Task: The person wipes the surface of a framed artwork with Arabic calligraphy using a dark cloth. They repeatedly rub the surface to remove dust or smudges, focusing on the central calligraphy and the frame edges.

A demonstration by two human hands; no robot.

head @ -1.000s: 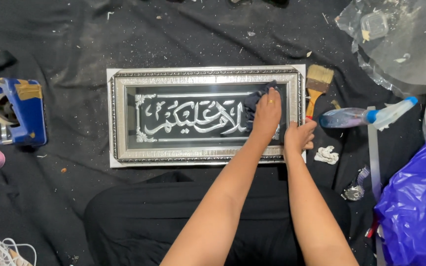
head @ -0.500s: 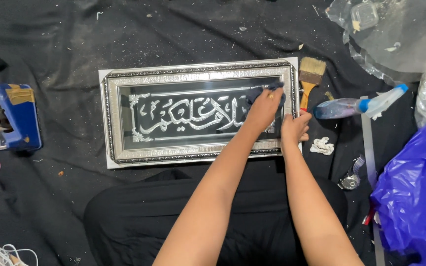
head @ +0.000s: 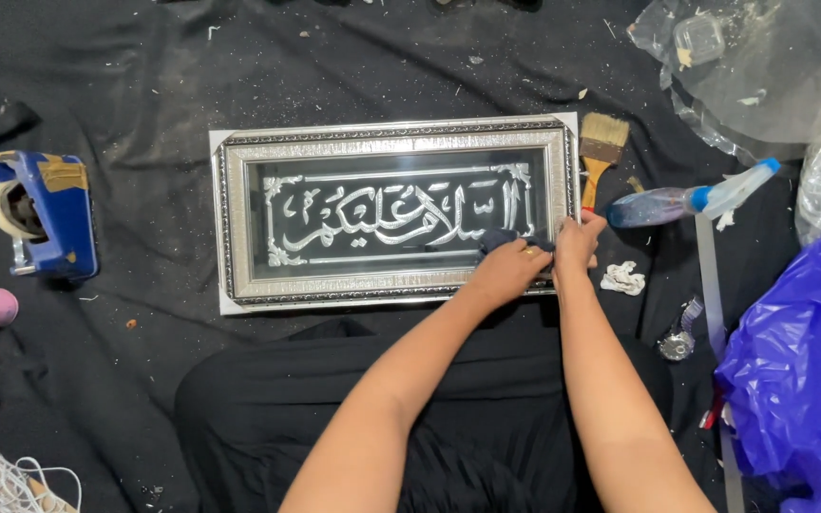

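Observation:
A silver ornate picture frame (head: 239,223) with silver calligraphy on black glass lies flat on a black cloth in front of me. My left hand (head: 507,272), a ring on one finger, presses a small dark cloth (head: 498,238) against the glass at the lower right corner. My right hand (head: 577,242) rests on the frame's right edge, fingers curled over it and steadying it.
A paintbrush (head: 601,144) and a spray bottle (head: 686,202) lie right of the frame, with a crumpled white wad (head: 623,278) below. A blue tape dispenser (head: 42,214) sits at left, a purple plastic bag (head: 800,370) at right, clear plastic sheeting (head: 762,66) at top right.
My left hand with the cloth slid from the glass's upper right down to its lower right corner. My right hand stayed on the frame's right edge.

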